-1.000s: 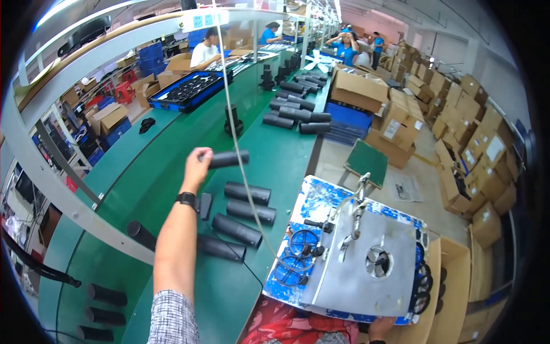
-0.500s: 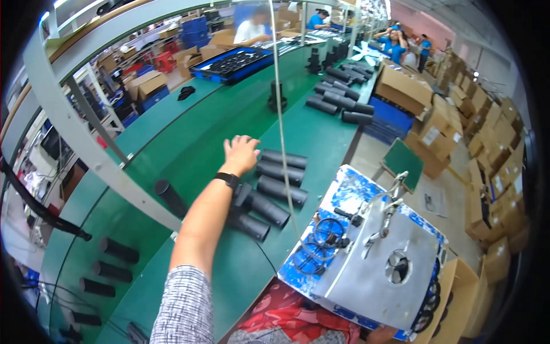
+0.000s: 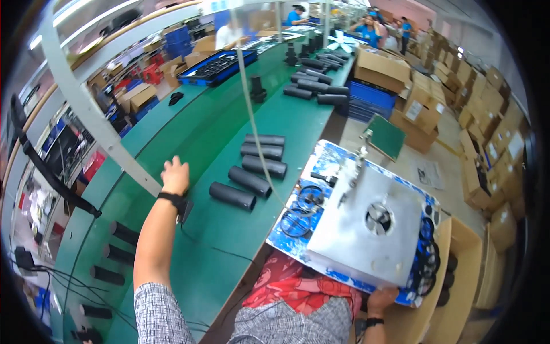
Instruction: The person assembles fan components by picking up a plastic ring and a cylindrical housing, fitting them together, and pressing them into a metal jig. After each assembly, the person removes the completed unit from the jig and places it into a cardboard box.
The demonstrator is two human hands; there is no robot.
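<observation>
Green-topped workbench [image 3: 301, 129] is seen running back through a crowded workshop. Above its near left part the left hand [image 3: 176, 176] is held, its fingers apart and pointed away from the wrist; whether anything is touched beneath the palm cannot be told. A dark band is worn on the wrist, and just beside it a small black block [image 3: 184, 211] is partly covered by the forearm. To the right of that hand, five black tubes [image 3: 232, 196] are laid roughly side by side in a slanting row.

By the right hand [image 3: 382, 298], the near edge of a blue-and-white board [image 3: 290, 241] is met; its fingers are partly hidden, so their grip cannot be told. On the board a silver metal box [image 3: 358, 229] is placed, with small fan blades [image 3: 378, 218] seen through its round opening. Black rings [image 3: 296, 222] are set to its left.

Farther left, more dark tubes [image 3: 107, 275] are spaced in a column. Up the bench, a cluster of black tubes [image 3: 312, 86] is gathered, white fan blades [image 3: 341, 41] are set beyond, and cardboard boxes [image 3: 421, 106] are stacked at right.
</observation>
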